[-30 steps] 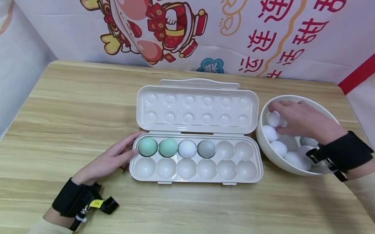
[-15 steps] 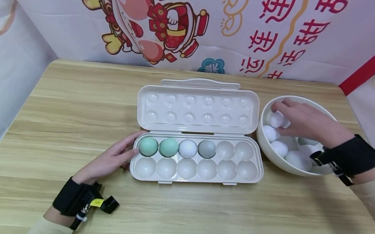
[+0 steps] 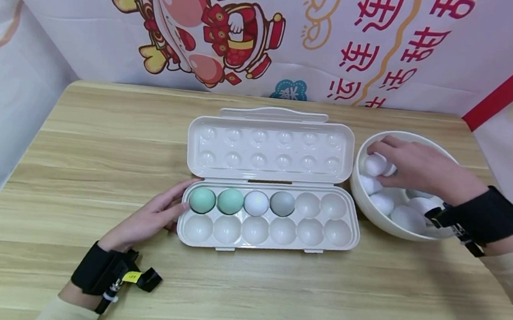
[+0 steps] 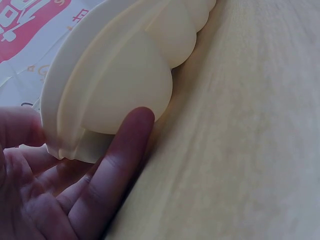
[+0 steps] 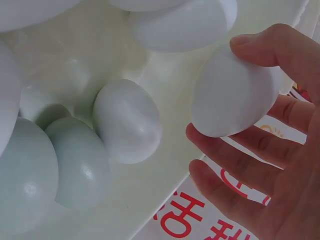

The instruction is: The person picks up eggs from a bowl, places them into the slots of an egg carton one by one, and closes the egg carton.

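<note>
In the head view my left hand [image 3: 150,219] holds the left end of an open white plastic egg box [image 3: 267,244]. The left wrist view shows fingers against the box's rounded underside [image 4: 130,85]. Along its back row sit two green eggs [image 3: 202,200], a white egg [image 3: 256,204] and a grey egg [image 3: 282,204]. My right hand [image 3: 415,165] is inside a white bowl [image 3: 375,222], at its left side. Between thumb and fingers it pinches a white egg [image 5: 237,95], which is above other eggs near the bowl's wall.
Several white and pale-green eggs [image 5: 127,122] lie in the bowl, which stands close beside the egg box's right end. The box's lid [image 3: 270,153] lies folded back on the wooden table [image 3: 241,295]. A printed cloth [image 3: 262,28] hangs behind the table.
The white egg in my right hand has shifted slightly and now covers more of the egg below it. My right wrist has moved a little to the right. My left hand has stayed put.
</note>
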The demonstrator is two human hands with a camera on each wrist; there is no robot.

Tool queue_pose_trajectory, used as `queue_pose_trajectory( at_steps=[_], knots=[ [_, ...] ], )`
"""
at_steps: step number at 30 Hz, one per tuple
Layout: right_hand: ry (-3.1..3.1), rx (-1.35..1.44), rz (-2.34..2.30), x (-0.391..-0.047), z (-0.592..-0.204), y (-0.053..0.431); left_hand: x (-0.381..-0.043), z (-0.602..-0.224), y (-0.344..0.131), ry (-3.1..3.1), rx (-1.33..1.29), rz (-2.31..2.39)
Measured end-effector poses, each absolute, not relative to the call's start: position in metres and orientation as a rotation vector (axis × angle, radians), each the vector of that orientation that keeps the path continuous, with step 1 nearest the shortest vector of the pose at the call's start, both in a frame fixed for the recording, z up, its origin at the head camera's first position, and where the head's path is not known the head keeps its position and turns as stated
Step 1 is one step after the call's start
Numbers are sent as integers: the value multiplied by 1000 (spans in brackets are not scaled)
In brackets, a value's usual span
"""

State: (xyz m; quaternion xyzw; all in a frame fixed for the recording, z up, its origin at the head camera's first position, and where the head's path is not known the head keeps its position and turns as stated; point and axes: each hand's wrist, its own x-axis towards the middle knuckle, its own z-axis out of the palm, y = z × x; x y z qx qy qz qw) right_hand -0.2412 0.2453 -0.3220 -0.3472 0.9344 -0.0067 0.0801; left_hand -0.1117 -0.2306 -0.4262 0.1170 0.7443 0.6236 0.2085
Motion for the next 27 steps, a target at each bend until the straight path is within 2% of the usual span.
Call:
queue_pose_trajectory(
  at_steps=[13,27],
  knots=[
    [2831,-1102,-3,-229,-309,240,-112,-428,-232,2075,332,1733],
    [2890,-1302,-16,-215,-298,228,-113,-427,-232,2086,350,1726]
  ],
)
